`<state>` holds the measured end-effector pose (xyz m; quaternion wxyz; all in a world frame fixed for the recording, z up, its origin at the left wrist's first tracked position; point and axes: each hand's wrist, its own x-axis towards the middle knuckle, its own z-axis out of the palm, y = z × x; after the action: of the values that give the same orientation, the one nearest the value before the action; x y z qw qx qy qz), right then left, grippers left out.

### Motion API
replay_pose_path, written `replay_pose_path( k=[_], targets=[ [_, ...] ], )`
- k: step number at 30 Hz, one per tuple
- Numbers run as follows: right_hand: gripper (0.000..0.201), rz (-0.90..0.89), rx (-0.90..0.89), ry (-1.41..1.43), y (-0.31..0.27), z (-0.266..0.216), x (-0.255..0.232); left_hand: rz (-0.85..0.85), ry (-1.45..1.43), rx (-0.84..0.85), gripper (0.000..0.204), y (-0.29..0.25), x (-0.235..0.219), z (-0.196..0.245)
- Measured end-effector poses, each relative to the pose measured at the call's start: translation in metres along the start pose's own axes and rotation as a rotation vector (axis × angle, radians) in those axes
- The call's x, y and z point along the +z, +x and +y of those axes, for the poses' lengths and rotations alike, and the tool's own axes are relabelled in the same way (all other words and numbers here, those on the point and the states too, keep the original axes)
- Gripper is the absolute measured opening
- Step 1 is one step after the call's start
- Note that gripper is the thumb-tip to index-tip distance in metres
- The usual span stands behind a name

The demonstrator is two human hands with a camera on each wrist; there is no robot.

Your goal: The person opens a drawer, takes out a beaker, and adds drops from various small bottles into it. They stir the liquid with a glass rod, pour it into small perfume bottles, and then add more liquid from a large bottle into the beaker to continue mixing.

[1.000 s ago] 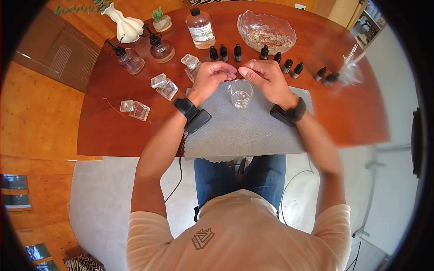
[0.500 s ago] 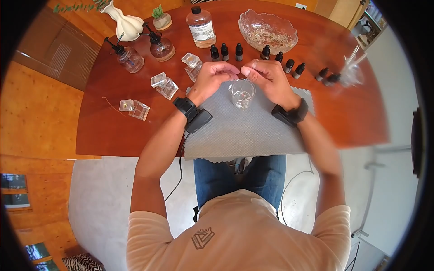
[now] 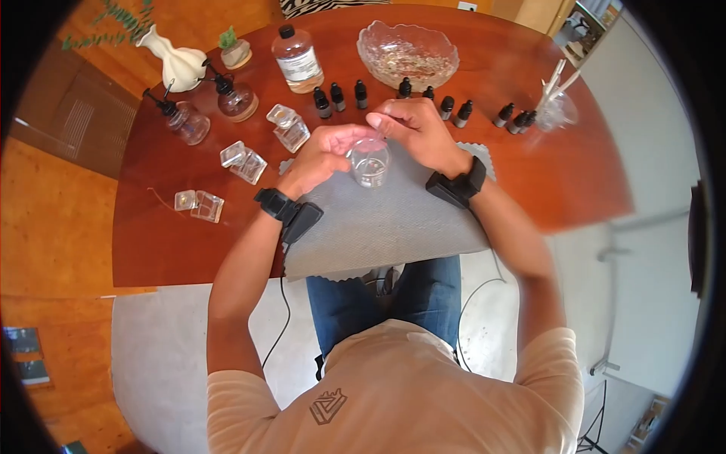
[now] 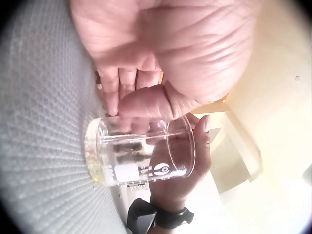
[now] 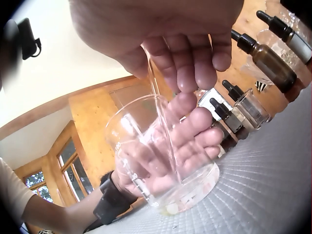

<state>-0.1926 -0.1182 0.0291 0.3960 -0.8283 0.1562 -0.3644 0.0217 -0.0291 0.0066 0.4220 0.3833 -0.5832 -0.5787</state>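
A clear glass beaker [image 3: 370, 174] with white markings stands upright on a grey mat [image 3: 386, 227], a little pale liquid at its base. My right hand [image 3: 420, 132] is above the rim, pinching a thin clear glass rod [image 5: 165, 119] that slants down inside the beaker to the bottom. At the beaker's left side my left hand [image 3: 324, 160] is loosely spread. Its fingers [image 5: 197, 122] reach along the far wall and show partly through the glass. The left thumb lies close beside the near left wall in the left wrist view.
Several small black-capped bottles [image 3: 361, 94] line the mat's far side. Square glass bottles [image 3: 249, 166] stand at left, with two pump bottles [image 3: 236, 102] and a white vase [image 3: 181, 68] beyond. A large labelled bottle [image 3: 299, 64] and glass bowl [image 3: 408, 60] are behind; reed sticks [image 3: 556, 83] stand right.
My left hand has come down from beside the right fingertips to the beaker's left side, its fingers spreading. The right hand stays above the rim. The head view has shifted.
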Motion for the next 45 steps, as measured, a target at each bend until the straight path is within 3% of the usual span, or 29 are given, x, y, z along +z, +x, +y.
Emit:
replay_pose_path(
  k=[3, 7, 11, 17, 20, 23, 26, 29, 34, 37, 41, 45],
  targets=[
    [0.029, -0.011, 0.085, -0.037, 0.003, 0.003, -0.004, -0.116, -0.046, 0.008, 0.078, 0.002, 0.000, -0.001],
    [0.037, -0.087, 0.019, -0.016, 0.011, 0.003, -0.004, -0.131, 0.068, -0.075, 0.076, -0.001, 0.008, 0.012],
    [0.040, -0.068, 0.027, -0.014, 0.014, 0.002, 0.001, -0.141, 0.101, -0.080, 0.070, -0.001, 0.008, 0.012],
    [0.034, 0.067, -0.132, -0.047, 0.009, 0.008, 0.015, -0.127, 0.116, -0.119, 0.069, -0.003, 0.009, 0.015],
    [0.029, 0.033, -0.050, -0.044, 0.008, 0.004, 0.011, -0.129, 0.142, -0.090, 0.066, -0.002, 0.009, 0.010],
    [0.026, -0.068, 0.186, 0.193, 0.005, 0.005, 0.008, -0.142, 0.155, -0.050, 0.064, 0.000, 0.008, 0.003],
    [0.026, -0.098, 0.115, 0.274, 0.003, 0.000, 0.004, -0.138, 0.116, -0.121, 0.064, -0.001, 0.010, 0.010],
    [0.026, -0.171, 0.114, 0.295, 0.004, -0.010, -0.003, -0.146, 0.171, -0.050, 0.062, 0.000, 0.010, 0.009],
    [0.027, -0.287, 0.097, 0.328, 0.005, -0.012, -0.012, -0.117, 0.182, -0.071, 0.066, 0.001, 0.012, 0.011],
    [0.028, -0.121, 0.001, 0.248, 0.002, -0.010, -0.008, -0.126, 0.211, -0.031, 0.065, 0.003, 0.012, 0.010],
    [0.034, -0.269, 0.079, 0.354, 0.002, -0.011, -0.011, -0.084, 0.130, -0.096, 0.064, 0.000, 0.016, 0.011],
    [0.038, -0.139, 0.032, 0.330, -0.002, 0.001, 0.001, -0.092, 0.154, -0.100, 0.063, 0.002, 0.017, 0.013]
  ],
)
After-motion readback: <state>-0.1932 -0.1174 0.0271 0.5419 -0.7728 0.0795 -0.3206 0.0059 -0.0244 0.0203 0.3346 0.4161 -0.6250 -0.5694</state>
